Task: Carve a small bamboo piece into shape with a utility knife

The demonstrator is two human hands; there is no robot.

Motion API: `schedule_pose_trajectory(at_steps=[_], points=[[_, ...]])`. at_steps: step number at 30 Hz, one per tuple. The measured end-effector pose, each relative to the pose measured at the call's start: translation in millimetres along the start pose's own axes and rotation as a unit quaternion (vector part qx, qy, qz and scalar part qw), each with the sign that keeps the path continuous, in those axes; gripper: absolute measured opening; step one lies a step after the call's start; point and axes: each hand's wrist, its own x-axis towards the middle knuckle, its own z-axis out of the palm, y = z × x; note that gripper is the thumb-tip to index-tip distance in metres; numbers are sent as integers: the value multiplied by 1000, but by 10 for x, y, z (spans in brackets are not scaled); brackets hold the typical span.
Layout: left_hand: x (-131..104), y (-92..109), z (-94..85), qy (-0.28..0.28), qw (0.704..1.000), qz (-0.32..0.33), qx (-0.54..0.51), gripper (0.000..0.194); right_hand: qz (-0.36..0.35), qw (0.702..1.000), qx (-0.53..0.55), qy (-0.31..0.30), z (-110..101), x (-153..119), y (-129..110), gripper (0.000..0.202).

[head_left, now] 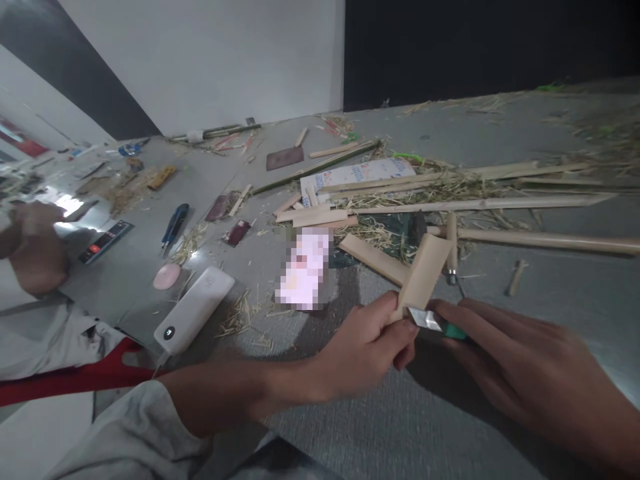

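My left hand point(357, 350) grips the lower end of a flat bamboo piece point(425, 270), which tilts up and to the right. In my right hand point(530, 363) is a cutter knife with a green handle point(454, 331). Its blade point(425, 319) lies against the lower end of the bamboo piece, close to my left fingertips. Another flat bamboo piece point(375, 259) lies on the floor just behind. Beside it are a wooden-handled tool point(452, 243) and a hammer with a long pale handle point(545, 240).
A blurred bright phone point(305, 270), a white power bank point(194, 310) and a blue-handled tool point(175, 225) lie to the left. Behind are long bamboo strips point(480, 205), shavings and a printed sheet point(357, 177). Another person's arm point(37, 250) shows at the left edge.
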Motion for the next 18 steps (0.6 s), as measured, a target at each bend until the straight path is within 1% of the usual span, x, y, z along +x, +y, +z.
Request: schedule_pose_trajectory(at_steps=[3,7,12,18], points=[[-3,8,3,3,1000,3,1,16,6,1000,1,-5,-1,2,-9,32],[-3,7,6,1,1000,6,-1,14,-3,1000,-6,-9,-5,20,-19,30],[-1,-10,2,-5,1000,6,-3,11,-23,1000,-20,7,-1,31,-17,29],[1,-1,-4,-3,1000,6,-6,11,-25,999,-29,-4,-8,41,-17,27]])
